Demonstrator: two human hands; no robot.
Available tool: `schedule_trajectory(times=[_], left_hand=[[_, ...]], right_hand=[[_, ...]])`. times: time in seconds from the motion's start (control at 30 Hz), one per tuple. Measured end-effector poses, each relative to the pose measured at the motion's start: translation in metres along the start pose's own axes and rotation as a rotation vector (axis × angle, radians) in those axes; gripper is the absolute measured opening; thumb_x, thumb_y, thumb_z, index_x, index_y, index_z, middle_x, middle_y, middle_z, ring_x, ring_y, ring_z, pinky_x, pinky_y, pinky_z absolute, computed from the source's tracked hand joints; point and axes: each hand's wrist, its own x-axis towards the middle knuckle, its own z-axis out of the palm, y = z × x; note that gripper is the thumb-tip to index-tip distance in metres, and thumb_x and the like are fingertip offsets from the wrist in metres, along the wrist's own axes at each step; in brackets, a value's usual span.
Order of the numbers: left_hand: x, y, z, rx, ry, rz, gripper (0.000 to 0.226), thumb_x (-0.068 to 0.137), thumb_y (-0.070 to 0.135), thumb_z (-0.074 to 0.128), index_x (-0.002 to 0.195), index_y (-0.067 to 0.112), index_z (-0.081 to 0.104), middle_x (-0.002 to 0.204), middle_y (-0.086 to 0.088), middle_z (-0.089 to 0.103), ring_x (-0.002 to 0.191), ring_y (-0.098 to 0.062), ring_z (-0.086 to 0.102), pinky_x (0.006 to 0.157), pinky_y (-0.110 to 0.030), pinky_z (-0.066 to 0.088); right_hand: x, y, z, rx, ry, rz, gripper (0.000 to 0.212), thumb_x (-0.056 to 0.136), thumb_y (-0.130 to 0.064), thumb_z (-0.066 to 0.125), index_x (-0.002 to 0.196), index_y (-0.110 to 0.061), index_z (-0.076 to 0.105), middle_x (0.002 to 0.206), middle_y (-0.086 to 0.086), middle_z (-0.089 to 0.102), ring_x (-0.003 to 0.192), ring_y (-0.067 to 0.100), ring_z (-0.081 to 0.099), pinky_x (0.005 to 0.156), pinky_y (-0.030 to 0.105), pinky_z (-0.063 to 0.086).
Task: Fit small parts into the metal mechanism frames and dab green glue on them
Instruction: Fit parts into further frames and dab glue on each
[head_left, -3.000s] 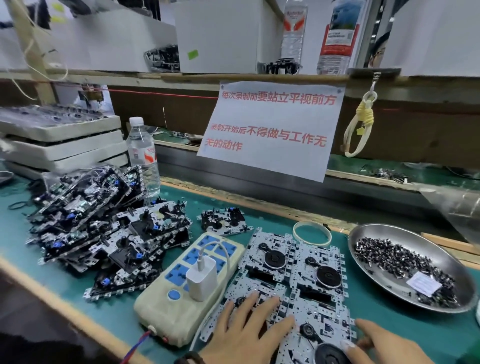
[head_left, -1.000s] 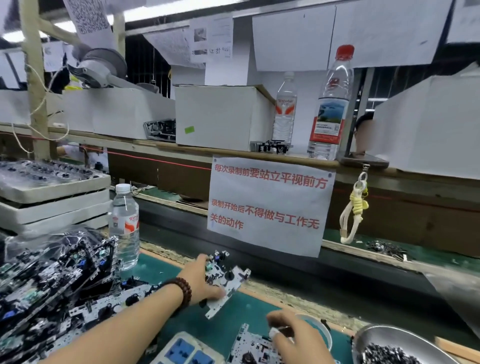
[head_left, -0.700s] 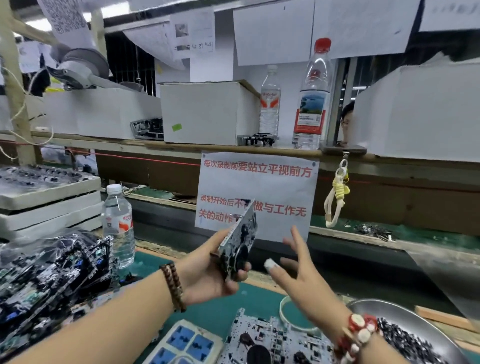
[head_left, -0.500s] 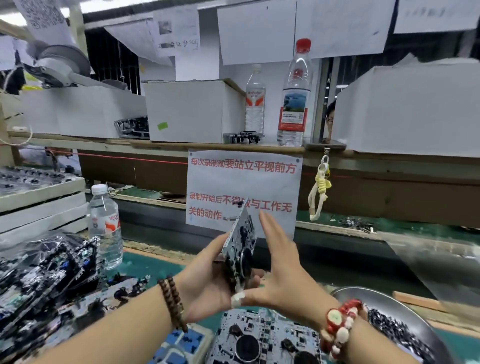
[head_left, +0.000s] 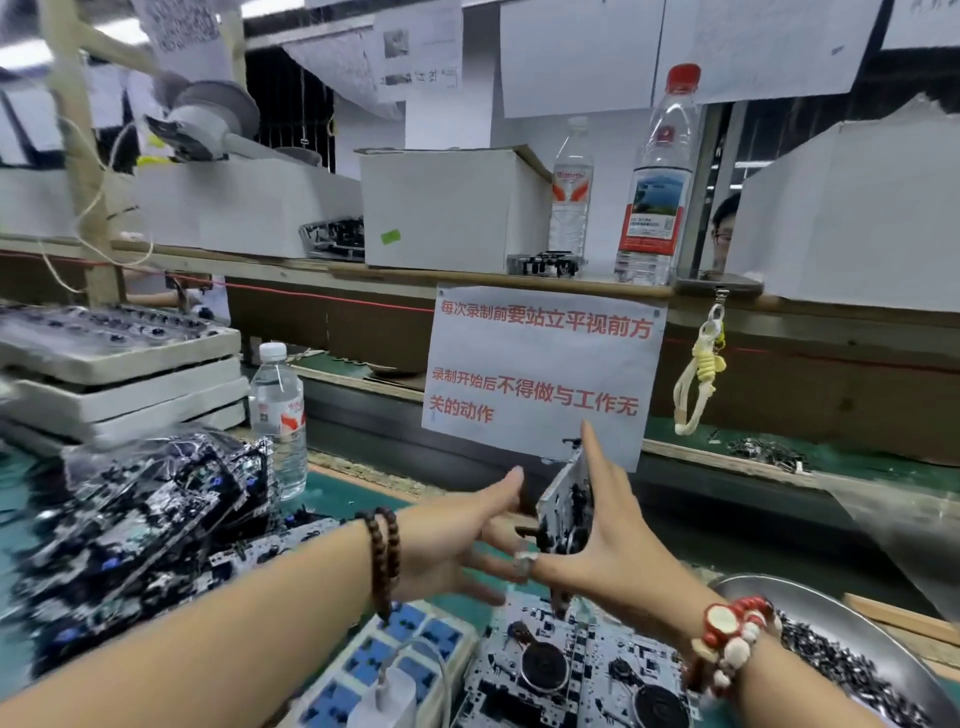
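- We see one frame held up on edge above the bench, between the two hands, just in front of the paper sign.
- The right hand has its fingers straight, the forefinger pointing up along the frame's far face and the taped thumb stretched under its lower edge; it props the frame rather than clenching it.
- The left hand is spread with fingers straight beside the frame's near face; the blur there keeps us from telling whether it touches the metal.
- On the mat below lie flat frames with dark round wheels showing, just beside the power strip.
- A steel dish at the right holds a heap of small dark parts, near the right wrist.
- At the left a large pile of frames lies tumbled; we cannot tell whether those are finished or waiting.
- We judge the task to be at an early or middle point: a frame is in hand, but no small part is between the fingers.
- We find no glue bottle and no green dab on any frame, so fitting and gluing seem left for this piece.
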Motion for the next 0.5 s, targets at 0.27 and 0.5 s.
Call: schedule_trajectory(times=[0.27, 0.5], left_hand=[[-0.034, -0.009, -0.13, 1.293, 0.664, 0.088, 0.043, 0.093, 0.038, 0.048, 0.133, 0.022, 0.042, 0.133, -0.005, 0.044, 0.116, -0.017, 0.047, 0.098, -0.026, 0.036], [-0.03, -0.059, -0.14, 1.412, 0.369, -0.373, 0.085, 0.084, 0.063, 0.046, 0.148, 0.03, 0.002, 0.154, -0.005, 0.008, 0.139, -0.03, 0.016, 0.112, -0.044, 0.025]], right_hand=[[0.017, 0.027, 0.014, -0.505, -0.612, 0.222, 0.123, 0.068, -0.05, 0.072, 0.145, -0.031, -0.022, 0.153, 0.002, 0.01, 0.139, 0.028, 0.016, 0.113, 0.042, 0.025], [0.012, 0.038, 0.074, -0.634, -0.477, 0.14, 0.054, 0.099, -0.039, 0.036, 0.148, -0.034, 0.015, 0.151, 0.003, 0.025, 0.136, 0.021, 0.024, 0.101, 0.025, 0.021]])
